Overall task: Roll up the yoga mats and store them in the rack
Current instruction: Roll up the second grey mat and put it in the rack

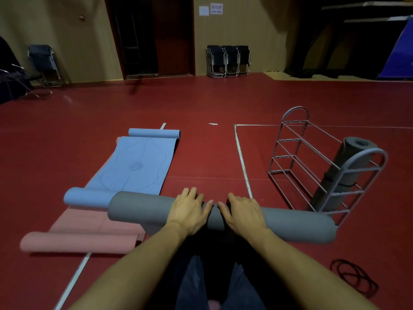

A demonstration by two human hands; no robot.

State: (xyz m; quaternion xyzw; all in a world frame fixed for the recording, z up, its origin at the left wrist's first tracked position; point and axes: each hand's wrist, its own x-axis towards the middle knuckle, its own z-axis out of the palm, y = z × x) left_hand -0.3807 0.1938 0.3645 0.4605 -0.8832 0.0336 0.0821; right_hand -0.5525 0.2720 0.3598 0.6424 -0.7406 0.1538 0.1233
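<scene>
The red floor (pixel 223 104) is the biggest thing here, and it goes all around the hands. Up and to the left of the hands lies the blue mat (pixel 134 166), still mostly flat, with its two ends curled. Under it, nearer on the left, lies the pink mat (pixel 89 229), also mostly flat. These two probably wait their turn to be rolled. To the right of the hands stands the rack (pixel 324 171), made of thin bars, close by so the mats do not have far to go. One dark grey roll (pixel 348 166) already leans in it. Right under the hands is the grey mat (pixel 290 224), rolled into a long fat tube across the floor. The left hand (pixel 190 211) and the right hand (pixel 243 213) rest on its middle, side by side, fingers straight and spread flat. They press down, I think, so the roll stays tight. Down to the right lie some black bands (pixel 355 278), maybe for tying rolls.
</scene>
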